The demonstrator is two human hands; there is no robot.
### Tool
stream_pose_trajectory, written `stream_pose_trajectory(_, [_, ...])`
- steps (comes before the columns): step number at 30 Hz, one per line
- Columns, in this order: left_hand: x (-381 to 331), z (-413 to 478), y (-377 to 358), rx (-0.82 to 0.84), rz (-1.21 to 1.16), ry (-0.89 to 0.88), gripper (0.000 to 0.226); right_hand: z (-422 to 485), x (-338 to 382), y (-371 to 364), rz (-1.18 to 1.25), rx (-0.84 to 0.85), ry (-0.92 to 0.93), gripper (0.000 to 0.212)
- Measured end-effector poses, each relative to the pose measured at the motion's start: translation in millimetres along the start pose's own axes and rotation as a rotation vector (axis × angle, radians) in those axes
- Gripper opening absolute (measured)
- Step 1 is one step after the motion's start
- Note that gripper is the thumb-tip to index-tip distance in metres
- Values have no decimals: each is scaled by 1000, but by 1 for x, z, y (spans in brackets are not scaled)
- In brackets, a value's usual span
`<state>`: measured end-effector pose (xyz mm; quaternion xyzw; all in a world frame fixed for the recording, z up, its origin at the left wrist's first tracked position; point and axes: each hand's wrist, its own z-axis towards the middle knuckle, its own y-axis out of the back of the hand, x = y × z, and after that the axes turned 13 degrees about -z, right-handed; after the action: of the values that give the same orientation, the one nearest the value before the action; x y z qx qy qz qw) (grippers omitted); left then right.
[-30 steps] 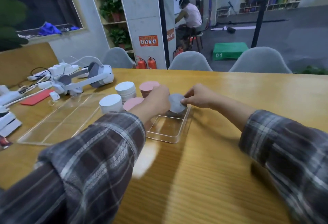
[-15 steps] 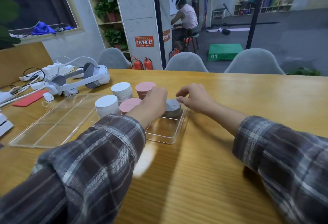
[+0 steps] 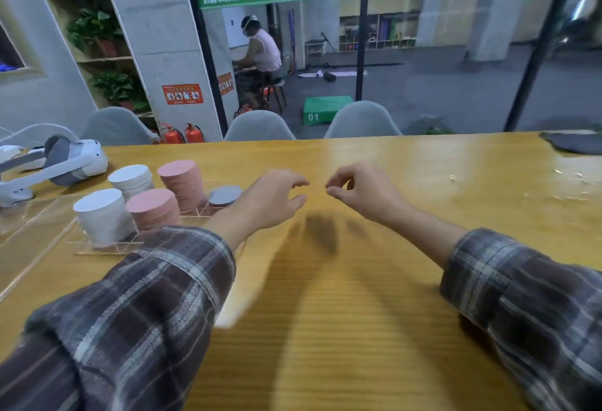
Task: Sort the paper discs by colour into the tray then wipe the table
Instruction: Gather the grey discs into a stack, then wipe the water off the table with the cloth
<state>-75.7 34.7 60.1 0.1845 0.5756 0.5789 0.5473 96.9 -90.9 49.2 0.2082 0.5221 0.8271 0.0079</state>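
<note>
- The left hand [image 3: 273,198] hovers just above the table [image 3: 325,313] in the middle of the frame. Its fingers are loosely curled, its thumb is apart from them, and it holds nothing.
- The right hand [image 3: 361,192] hovers beside it, close but not touching. Its forefinger and thumb tips are drawn near each other, and no disc or anything else shows between them.
- The clear tray [image 3: 107,244] lies at the middle left, partly behind the left forearm.
- The paper discs stand in it in 5 stacks:
  - 2 white stacks [image 3: 132,179], 1 behind the other
  - 2 pink stacks [image 3: 153,207] just to their right
  - 1 low grey stack [image 3: 224,195] at the tray's right end, near the left wrist
- No loose disc shows on the bare wood, so the sorting looks finished or nearly so. Any disc hidden behind the sleeves cannot be ruled out.
- The wiping looks not yet begun, as neither hand holds a cloth.
- A dark cloth [image 3: 576,141] lies at the far right edge of the frame, well apart from both hands. It is likely the thing to fetch next.
- Small pale scraps [image 3: 452,177] dot the table at the right, between the hands and that cloth, and they would need clearing.
- A white headset [image 3: 65,159] rests at the upper left, behind the tray.
</note>
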Motion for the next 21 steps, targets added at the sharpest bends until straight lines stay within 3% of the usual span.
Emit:
stream_pose_trajectory(5, [-68,12,-41,63,-68,-124,48,-77,-52,49,-32,-36,-139,7])
stream_pose_trajectory(15, [-207,34,-120,226,-203,-392,46,-225,-135,149,-182,-131,-411,28])
stream_pose_trajectory(21, [-230,58,-146,282,-260,-504,49,-244,-178,176,-260,-105,-529,33])
